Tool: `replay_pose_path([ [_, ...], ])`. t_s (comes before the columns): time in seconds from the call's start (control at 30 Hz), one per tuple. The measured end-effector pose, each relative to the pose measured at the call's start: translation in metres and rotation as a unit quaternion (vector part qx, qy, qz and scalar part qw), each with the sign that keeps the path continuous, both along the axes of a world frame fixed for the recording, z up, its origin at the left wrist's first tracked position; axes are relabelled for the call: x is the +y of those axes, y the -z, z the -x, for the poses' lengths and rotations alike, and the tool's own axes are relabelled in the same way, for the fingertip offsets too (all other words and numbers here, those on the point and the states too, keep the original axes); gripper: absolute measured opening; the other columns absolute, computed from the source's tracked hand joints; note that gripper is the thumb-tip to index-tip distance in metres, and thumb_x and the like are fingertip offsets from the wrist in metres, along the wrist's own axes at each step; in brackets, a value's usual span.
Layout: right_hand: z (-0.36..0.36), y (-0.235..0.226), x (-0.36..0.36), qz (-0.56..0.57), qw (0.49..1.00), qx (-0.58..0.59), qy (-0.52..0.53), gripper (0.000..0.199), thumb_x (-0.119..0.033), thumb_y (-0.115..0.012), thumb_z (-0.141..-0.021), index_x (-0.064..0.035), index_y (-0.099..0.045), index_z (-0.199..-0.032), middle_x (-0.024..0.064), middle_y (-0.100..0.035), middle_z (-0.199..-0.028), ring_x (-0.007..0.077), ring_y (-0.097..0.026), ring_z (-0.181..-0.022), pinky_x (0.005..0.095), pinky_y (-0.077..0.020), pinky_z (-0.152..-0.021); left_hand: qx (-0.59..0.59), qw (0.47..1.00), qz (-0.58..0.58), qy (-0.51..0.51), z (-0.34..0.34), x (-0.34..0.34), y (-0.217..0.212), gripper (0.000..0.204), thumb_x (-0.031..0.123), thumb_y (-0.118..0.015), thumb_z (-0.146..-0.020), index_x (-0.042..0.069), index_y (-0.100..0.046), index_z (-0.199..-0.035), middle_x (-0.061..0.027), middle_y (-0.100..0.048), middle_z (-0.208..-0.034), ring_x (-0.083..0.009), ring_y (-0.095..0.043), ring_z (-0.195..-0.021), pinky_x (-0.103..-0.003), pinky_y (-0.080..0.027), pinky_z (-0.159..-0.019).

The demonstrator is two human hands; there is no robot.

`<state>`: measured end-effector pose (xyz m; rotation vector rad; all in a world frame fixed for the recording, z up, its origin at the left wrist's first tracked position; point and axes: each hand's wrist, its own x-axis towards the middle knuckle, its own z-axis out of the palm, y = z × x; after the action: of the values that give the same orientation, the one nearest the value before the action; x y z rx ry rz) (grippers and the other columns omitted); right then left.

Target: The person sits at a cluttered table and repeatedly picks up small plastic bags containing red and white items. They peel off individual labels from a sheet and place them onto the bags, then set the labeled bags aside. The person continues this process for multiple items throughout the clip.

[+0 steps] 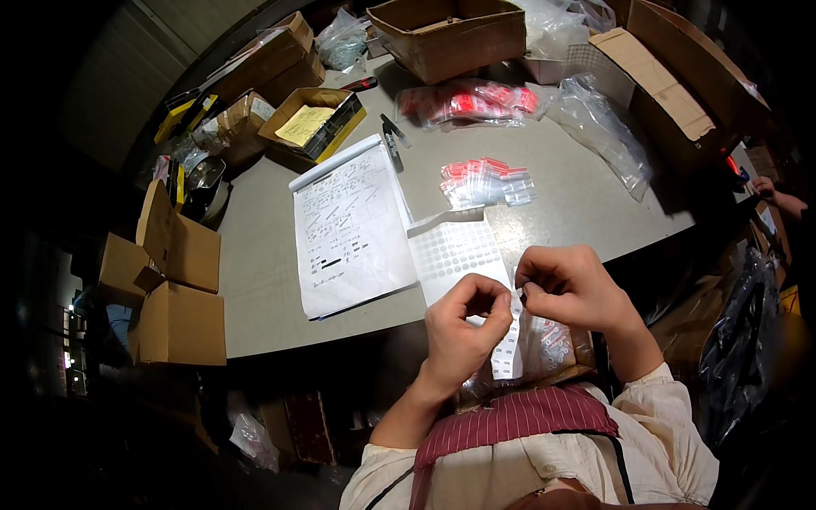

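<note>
While my left hand [463,327] and right hand [571,287] pinch the top of a white label strip [510,340] hanging over my lap at the grey table [578,204] edge, I judge a hard tug could tear it or stick labels together.

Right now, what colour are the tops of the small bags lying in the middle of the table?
Red tops on the clear small bags; the head view shows them.
</note>
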<state>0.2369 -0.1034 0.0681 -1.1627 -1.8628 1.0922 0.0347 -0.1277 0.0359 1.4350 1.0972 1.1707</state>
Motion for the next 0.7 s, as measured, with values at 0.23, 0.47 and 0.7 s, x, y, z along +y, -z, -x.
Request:
replay_pose_path([
  [0.23,-0.001,0.015,0.015,0.18,0.972,0.15,-0.016,0.007,-0.003,-0.068,-0.077,0.0006,-0.061,-0.08,0.0036,-0.063,-0.068,0.01,-0.061,-0.063,0.0273,-0.048,-0.058,-0.001,0.999,0.039,0.016,0.005,0.013,0.002,0.007,0.004,-0.071,-0.091,-0.003,-0.068,-0.092,-0.003,-0.071,-0.078,-0.0064,-0.065,-0.07,-0.023,-0.053,-0.065],
  [0.47,-0.007,0.03,0.026,0.242,0.929,0.279,-0.028,0.007,0.002,-0.066,-0.081,0.0009,-0.059,-0.082,0.0066,-0.064,-0.07,0.0132,-0.064,-0.062,0.0277,-0.0513,-0.059,0.021,0.997,0.079,0.011,0.019,0.035,0.005,0.002,0.004,-0.067,-0.096,0.001,-0.067,-0.096,0.0041,-0.063,-0.085,-0.0039,-0.059,-0.078,-0.021,-0.048,-0.07],
  [0.7,0.009,0.052,0.031,0.207,0.928,0.31,0.007,0.008,-0.001,-0.067,-0.083,0.0,-0.059,-0.083,0.0061,-0.066,-0.075,0.0124,-0.064,-0.066,0.0277,-0.0522,-0.061,0.172,0.983,0.049,-0.03,0.05,0.104,0.024,0.012,0.008,-0.069,-0.093,-0.004,-0.069,-0.091,-0.0004,-0.068,-0.076,-0.0062,-0.06,-0.068,-0.023,-0.048,-0.066],
])
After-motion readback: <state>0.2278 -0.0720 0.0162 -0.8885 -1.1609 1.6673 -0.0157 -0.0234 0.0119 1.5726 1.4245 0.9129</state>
